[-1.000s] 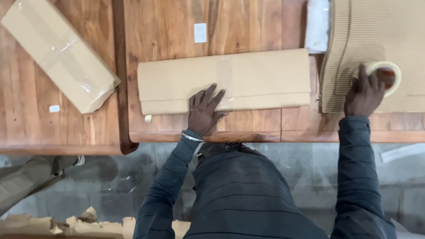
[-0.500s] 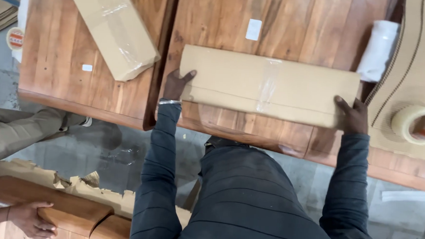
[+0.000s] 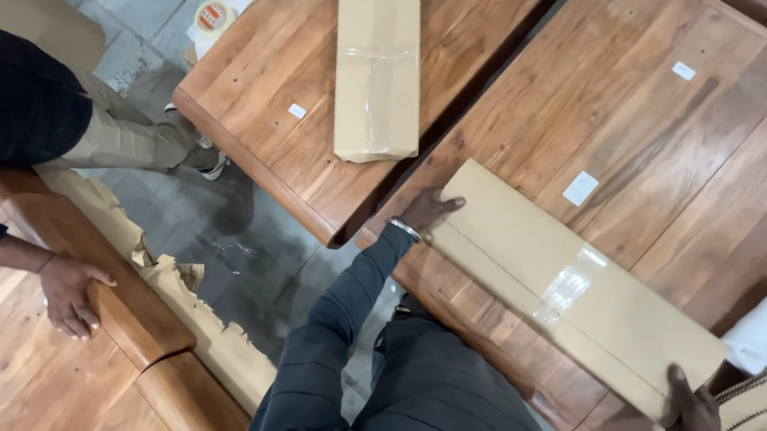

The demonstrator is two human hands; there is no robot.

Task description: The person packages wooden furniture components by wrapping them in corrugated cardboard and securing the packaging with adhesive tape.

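2 hands, left hand [image 3: 426, 209], right hand [image 3: 695, 412], gripping ends of cardboard parcel [image 3: 574, 285], wooden table [image 3: 672, 136]

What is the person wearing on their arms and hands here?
Both arms are covered by long dark sleeves with a fine ribbed stripe pattern. The left hand is bare, with a thin silvery bracelet at the wrist. The right hand is bare too; no gloves, and no rings that I can make out.

Soft, even daylight fills the scene, its source apparently above and out of frame. Shadows are faint, pooling only in the dark gap between the wooden tabletops [image 3: 639, 107]. Clear tape [image 3: 565, 289] on the long cardboard package [image 3: 574, 289] throws pale glare. Focus holds throughout; edges bend slightly under wide-angle distortion.
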